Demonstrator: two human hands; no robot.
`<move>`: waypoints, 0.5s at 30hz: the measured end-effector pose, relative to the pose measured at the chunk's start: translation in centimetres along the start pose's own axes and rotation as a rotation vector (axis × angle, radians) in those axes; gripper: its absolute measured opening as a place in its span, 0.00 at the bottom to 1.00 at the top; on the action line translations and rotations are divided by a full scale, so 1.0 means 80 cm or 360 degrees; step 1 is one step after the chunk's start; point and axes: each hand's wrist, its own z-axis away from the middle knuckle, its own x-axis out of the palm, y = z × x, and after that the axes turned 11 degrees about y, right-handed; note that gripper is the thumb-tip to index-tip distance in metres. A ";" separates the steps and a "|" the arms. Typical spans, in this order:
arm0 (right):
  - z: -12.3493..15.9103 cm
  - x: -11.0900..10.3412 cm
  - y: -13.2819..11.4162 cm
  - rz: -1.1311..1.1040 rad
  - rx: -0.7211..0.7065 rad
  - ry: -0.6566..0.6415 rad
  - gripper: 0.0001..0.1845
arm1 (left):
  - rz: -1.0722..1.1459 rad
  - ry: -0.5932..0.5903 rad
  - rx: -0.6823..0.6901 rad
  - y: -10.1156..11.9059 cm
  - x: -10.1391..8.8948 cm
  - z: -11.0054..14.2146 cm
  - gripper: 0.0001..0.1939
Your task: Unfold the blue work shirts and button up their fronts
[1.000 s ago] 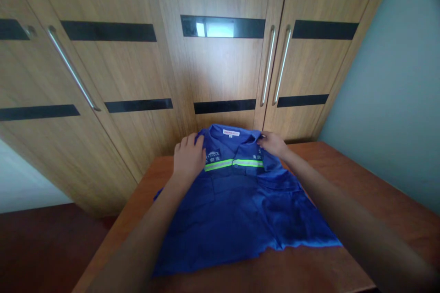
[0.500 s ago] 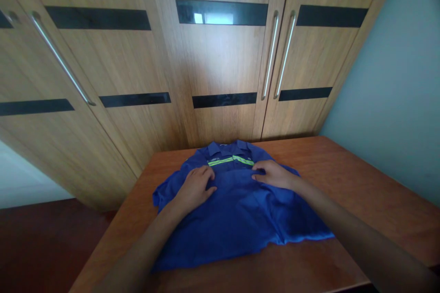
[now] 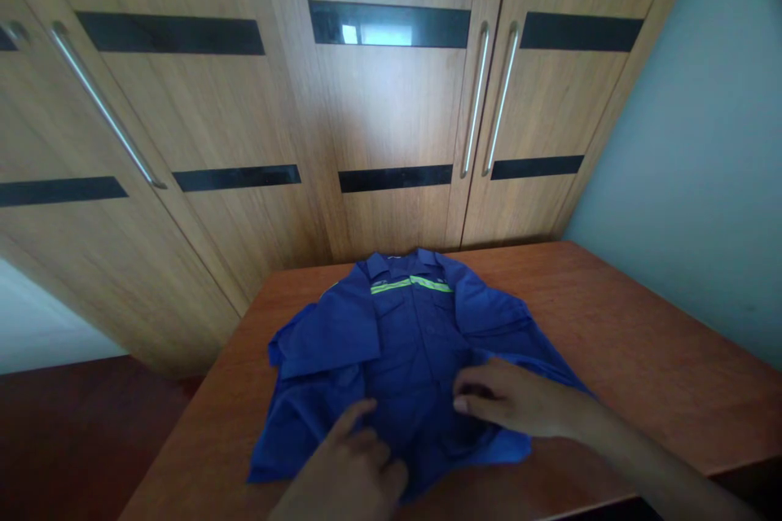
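Note:
A blue work shirt with a collar and a yellow-green reflective strip across its chest lies front up, collar away from me. Its sleeves are folded in over the front on both sides. My left hand is over the near left part of the shirt, slightly blurred; the index finger points out, while the other fingers bend loosely with no cloth visible in them. At the near right part, my right hand has its fingers and thumb curled close together on the fabric. The cloth under its palm is hidden.
The shirt lies on a reddish-brown wooden table. Behind stands a wooden wardrobe with dark inset strips and long metal handles. A pale blue wall bounds the right side. Dark reddish floor shows at left.
Cloth that covered the shirt's front below the strip has come down toward me, baring the front and folded sleeves. Both hands have moved nearer to me.

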 end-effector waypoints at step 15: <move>-0.117 0.046 0.004 0.0949 0.0562 0.0462 0.22 | 0.0032 -0.0177 -0.0061 0.010 0.048 -0.015 0.05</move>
